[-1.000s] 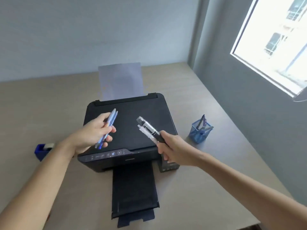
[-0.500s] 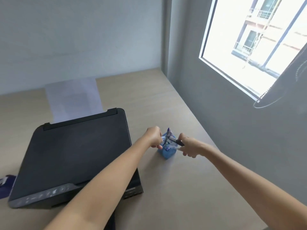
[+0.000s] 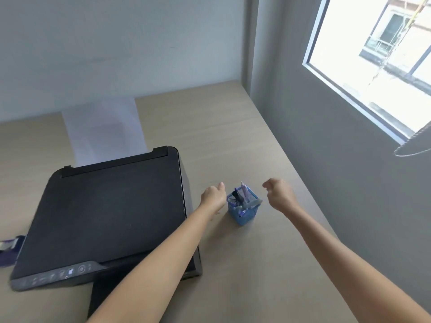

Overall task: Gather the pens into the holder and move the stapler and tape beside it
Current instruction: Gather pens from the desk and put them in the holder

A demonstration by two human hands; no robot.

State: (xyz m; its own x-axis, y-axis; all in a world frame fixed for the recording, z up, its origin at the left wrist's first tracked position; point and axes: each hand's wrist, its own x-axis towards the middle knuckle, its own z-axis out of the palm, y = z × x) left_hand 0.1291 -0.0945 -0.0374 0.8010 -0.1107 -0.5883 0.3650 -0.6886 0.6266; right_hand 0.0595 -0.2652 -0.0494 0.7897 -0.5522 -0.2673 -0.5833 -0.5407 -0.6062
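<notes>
Head view looks down on a pale wooden desk set into the corner of a grey room. A blue mesh holder stands upright on the desk, a little to the right of a black printer. Several pens stick out of the holder's top, some leaning; one pale grey one lies tilted across the rim toward the right.

The left hand hovers just beside the holder on its left, between the holder and the printer's right edge. Its fingers are loosely curled and hold nothing. The right hand hangs on the holder's other side, near but apart from it, its fingers also bent inward in a relaxed curl and empty. Neither hand touches the holder or the pens.

A sheet of white paper stands up from the printer's rear feed. At the far left edge of the view, beside the printer's front corner, a blue and white object lies on the desk, cut off by the edge and blurred; it may be the tape dispenser, but I cannot tell for sure. A bright window fills the wall on the right.
</notes>
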